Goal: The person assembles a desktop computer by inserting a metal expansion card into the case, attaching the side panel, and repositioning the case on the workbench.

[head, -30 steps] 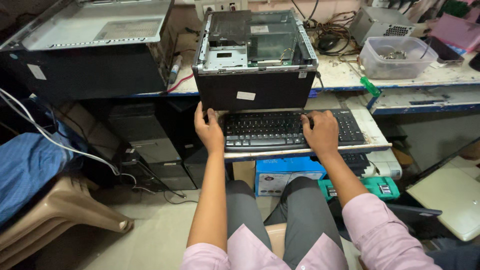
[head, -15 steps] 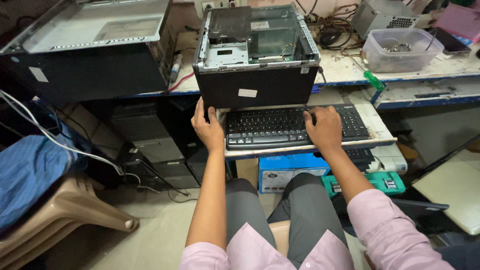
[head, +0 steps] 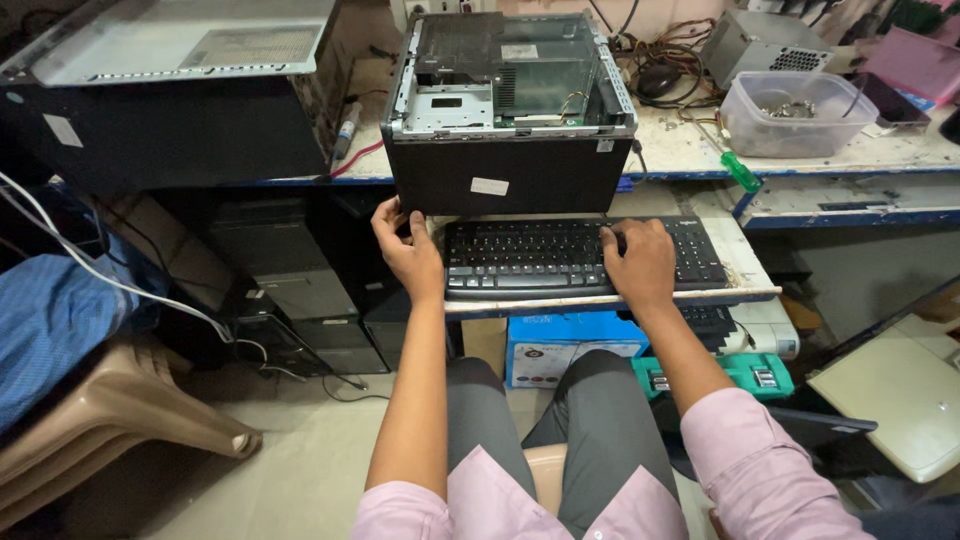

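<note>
Your left hand (head: pixel 408 252) sits at the left end of the black keyboard (head: pixel 580 256), fingers curled loosely with the fingertips up against the lower front corner of the open computer case (head: pixel 508 110); from this angle you cannot tell whether it truly grips the keyboard's edge or only rests beside it. Your right hand (head: pixel 640 262) lies flat and relaxed on the keys toward the right half of the keyboard, fingers spread and holding nothing. The keyboard lies on a pull-out tray (head: pixel 745 280) just below the workbench (head: pixel 690 150), directly in front of the case, which stands on the bench with its top panel off and its metal interior showing. To the left of it stands a second, larger computer case (head: pixel 170 90) with a grey lid. On the bench to the right you have a clear plastic tub (head: pixel 795 115) holding small metal parts, a green-handled screwdriver (head: pixel 738 170) and a grey power supply (head: pixel 760 45) further back. Under the tray sit a blue box (head: pixel 560 345) and a green device (head: pixel 750 372), and a beige plastic chair (head: pixel 110 410) stands at your left.
</note>
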